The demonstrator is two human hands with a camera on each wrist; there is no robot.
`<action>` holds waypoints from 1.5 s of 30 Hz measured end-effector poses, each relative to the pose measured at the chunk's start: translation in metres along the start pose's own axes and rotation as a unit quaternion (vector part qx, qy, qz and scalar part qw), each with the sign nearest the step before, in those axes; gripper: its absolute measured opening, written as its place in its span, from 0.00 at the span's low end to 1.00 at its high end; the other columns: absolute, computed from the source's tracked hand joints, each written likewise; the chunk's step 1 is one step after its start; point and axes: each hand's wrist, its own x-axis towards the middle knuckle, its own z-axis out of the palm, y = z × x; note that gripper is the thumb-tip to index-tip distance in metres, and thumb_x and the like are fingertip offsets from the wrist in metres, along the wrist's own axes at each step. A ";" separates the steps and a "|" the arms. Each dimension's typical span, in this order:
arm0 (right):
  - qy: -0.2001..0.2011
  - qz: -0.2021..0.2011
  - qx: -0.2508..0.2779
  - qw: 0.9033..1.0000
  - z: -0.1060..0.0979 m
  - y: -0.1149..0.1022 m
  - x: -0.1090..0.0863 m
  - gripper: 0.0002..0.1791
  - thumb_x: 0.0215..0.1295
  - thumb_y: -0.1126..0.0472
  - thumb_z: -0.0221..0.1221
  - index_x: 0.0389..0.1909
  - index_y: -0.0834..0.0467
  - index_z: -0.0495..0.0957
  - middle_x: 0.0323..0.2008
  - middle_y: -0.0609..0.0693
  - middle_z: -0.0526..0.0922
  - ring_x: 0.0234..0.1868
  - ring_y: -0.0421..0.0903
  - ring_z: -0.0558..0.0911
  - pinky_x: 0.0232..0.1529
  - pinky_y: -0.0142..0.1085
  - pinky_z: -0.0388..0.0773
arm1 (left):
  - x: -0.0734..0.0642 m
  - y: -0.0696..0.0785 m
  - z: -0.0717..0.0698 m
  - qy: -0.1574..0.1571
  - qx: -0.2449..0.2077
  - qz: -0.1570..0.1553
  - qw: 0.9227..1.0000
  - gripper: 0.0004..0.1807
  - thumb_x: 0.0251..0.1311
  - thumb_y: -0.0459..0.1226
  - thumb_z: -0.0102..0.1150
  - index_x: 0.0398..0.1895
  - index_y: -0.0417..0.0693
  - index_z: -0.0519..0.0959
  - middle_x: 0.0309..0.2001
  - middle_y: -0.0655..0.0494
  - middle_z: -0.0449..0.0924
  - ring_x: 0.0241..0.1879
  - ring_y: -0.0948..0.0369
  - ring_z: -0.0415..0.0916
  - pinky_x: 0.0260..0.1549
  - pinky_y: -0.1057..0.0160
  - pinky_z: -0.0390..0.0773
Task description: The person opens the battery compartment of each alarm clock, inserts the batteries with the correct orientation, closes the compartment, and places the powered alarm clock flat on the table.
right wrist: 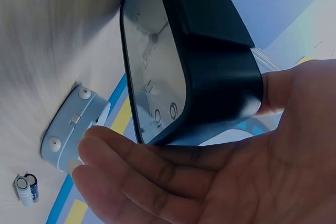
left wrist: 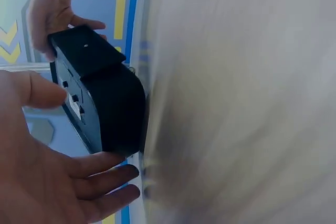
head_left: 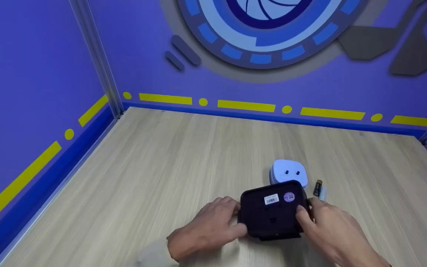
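Observation:
A black box-shaped device, with a barcode label and a round purple sticker, stands tilted on the table with its back toward me. Its other side, in the right wrist view, is a glossy pale face bearing ring marks. My right hand pinches the right end, thumb on the back and fingers behind. On the opposite end, my left hand touches the edge with fingers nearly straight. Its thumb lies by the lower corner.
Behind the device sits a light blue rounded box with two dark spots on top. Two small batteries, one black and gold and one pale, lie beyond my right hand. Blue printed walls border the wooden table.

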 end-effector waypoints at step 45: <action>-0.048 -0.015 -0.049 0.998 0.032 -0.002 0.008 0.13 0.76 0.57 0.54 0.31 0.59 0.76 0.21 0.48 0.71 0.23 0.45 0.71 0.27 0.44 0.68 | 0.002 0.003 0.003 0.032 0.136 -0.023 0.990 0.19 0.68 0.44 0.55 0.45 0.35 0.82 0.36 0.53 0.77 0.35 0.58 0.69 0.38 0.56 0.76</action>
